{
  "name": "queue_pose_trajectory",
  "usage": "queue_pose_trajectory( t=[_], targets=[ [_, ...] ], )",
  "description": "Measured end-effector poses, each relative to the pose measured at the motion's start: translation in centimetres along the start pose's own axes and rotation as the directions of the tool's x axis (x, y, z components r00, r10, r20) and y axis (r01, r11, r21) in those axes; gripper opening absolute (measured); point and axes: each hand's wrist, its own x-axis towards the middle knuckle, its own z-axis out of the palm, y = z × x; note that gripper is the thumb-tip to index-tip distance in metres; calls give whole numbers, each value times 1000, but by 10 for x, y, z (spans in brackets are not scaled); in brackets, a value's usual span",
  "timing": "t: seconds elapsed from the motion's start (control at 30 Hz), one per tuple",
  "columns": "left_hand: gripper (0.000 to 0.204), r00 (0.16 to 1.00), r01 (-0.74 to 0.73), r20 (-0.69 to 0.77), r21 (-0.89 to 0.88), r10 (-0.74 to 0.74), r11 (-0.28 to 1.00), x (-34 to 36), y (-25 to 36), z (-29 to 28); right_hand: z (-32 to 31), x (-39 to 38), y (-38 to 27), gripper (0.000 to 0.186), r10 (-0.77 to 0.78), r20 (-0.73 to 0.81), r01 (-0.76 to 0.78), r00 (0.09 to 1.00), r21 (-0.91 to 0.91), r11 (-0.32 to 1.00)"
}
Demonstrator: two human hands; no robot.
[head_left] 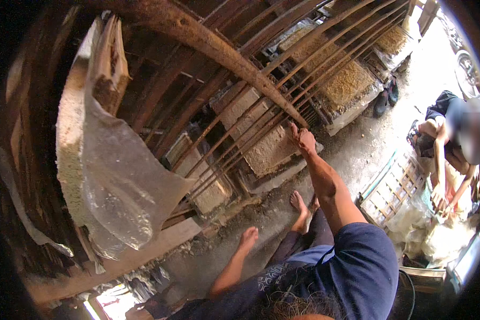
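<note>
My right hand reaches up and is closed on the lower end of a long wooden beam, which lies across several thin rods. Beneath the rods sit crust-topped slabs or trays, their exact kind unclear. My left hand hangs low above the dark ground, empty, with loosely parted fingers. At the left, a pale plank is partly covered by a grey translucent plastic sheet.
My bare feet stand on a dusty walkway. A crouching person at the right handles plastic bags beside a woven bamboo crate. Dark footwear lies near more crusted trays; a wheel stands at far right.
</note>
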Motion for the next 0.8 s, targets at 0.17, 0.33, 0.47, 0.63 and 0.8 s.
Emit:
queue_pose_trajectory(
  t=[0.17,0.33,0.47,0.63,0.8],
  targets=[
    [60,995,-96,25,-103,99,990,5,73,30,-9,-44,10,75,26,-17,-27,1000,-19,999],
    [68,963,-176,-229,-122,144,977,30,102,36,-41,-110,33,75,123,-33,-125,992,-36,992],
    [80,975,-153,-187,-184,118,971,79,100,13,-50,-154,54,75,134,-48,-136,990,-28,990],
    [89,997,0,70,-435,33,900,143,62,-14,-55,-219,59,76,190,-17,-190,982,-31,981],
    [85,952,92,289,-590,104,802,114,47,-11,-32,-276,91,74,221,-103,-228,970,-51,972]
  ],
)
